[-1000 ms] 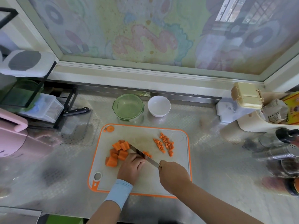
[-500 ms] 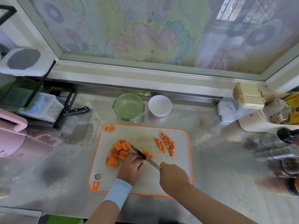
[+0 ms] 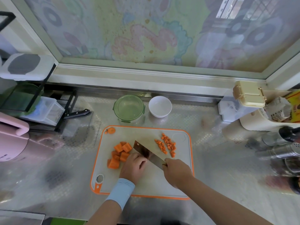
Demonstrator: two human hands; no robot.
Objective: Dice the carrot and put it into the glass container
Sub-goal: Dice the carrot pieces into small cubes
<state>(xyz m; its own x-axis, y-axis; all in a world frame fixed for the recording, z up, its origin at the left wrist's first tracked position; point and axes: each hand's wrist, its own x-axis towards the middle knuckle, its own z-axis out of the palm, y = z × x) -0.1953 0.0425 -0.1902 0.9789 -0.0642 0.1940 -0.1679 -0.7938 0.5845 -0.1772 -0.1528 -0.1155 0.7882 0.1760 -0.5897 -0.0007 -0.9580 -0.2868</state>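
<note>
A white cutting board with an orange rim lies on the steel counter. Large carrot chunks are piled at its left middle; small carrot dice lie to the right. My left hand, fingers curled, rests on the board beside the chunks; whatever it holds is hidden under the fingers and blade. My right hand grips the handle of a cleaver, whose blade is tilted flat side up across my left fingers. The green-lidded glass container stands behind the board, lid on.
A white bowl sits right of the container. A carrot end lies at the board's far left corner. A black-handled knife and rack stand left, a pink appliance further left. Boxes and metal shakers crowd the right.
The cleaver blade has tilted so its flat side faces up and has risen over my left fingers. The few dice beside the blade are now hidden. Both hands stay in place.
</note>
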